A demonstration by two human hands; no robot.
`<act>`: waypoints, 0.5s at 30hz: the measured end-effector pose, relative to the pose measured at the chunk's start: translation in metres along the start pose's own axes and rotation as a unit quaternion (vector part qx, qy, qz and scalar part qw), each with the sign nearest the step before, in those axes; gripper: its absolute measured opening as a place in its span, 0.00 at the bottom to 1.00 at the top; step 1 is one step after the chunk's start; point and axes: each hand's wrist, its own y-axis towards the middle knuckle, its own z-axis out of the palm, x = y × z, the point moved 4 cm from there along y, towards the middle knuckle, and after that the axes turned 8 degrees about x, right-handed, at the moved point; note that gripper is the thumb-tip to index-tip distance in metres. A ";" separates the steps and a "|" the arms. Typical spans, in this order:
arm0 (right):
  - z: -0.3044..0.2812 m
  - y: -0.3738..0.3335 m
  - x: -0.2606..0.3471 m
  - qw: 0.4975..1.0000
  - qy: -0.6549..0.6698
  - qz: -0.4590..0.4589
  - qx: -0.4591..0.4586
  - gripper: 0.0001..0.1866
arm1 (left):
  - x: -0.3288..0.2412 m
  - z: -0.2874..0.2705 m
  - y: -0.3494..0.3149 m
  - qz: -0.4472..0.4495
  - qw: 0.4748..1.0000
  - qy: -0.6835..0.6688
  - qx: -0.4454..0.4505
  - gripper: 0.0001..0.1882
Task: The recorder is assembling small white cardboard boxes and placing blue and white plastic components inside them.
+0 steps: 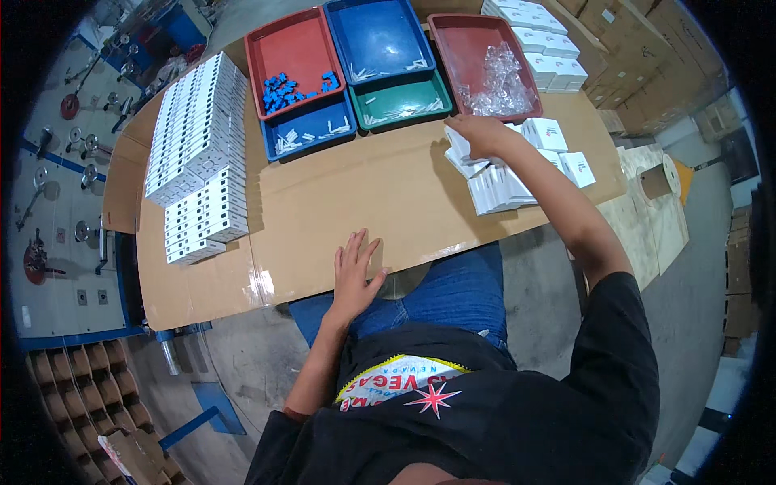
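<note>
My left hand [354, 279] lies palm down at the near edge of the table, fingers spread and holding nothing. At the right, my right hand [483, 137] reaches over a pile of small white boxes [495, 191]. Its fingers bend down onto a white box [458, 147] at the pile's far left corner; the fingertips are partly hidden. Some boxes in the pile stand on edge in a row, while others lie flat, such as the box [578, 168] at the right.
Stacked white boxes [198, 129] fill the left side. Along the back stand a red tray [291, 48] with blue pieces, blue trays [376, 36] [307, 136] and a green tray [396, 97] with small white pieces, and a red tray [465, 44] with clear plastic bags.
</note>
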 end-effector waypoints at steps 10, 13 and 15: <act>-0.058 -0.089 0.107 0.923 0.282 -0.225 -0.131 0.49 | -0.006 -0.013 0.015 -0.036 0.875 -0.483 -0.024 0.33; -0.047 -0.113 0.154 0.888 0.387 -0.235 -0.086 0.45 | -0.065 -0.058 0.031 0.055 0.804 -0.590 -0.057 0.36; -0.031 -0.115 0.174 0.871 0.421 -0.248 -0.057 0.45 | -0.084 -0.069 0.032 0.062 0.799 -0.593 -0.075 0.37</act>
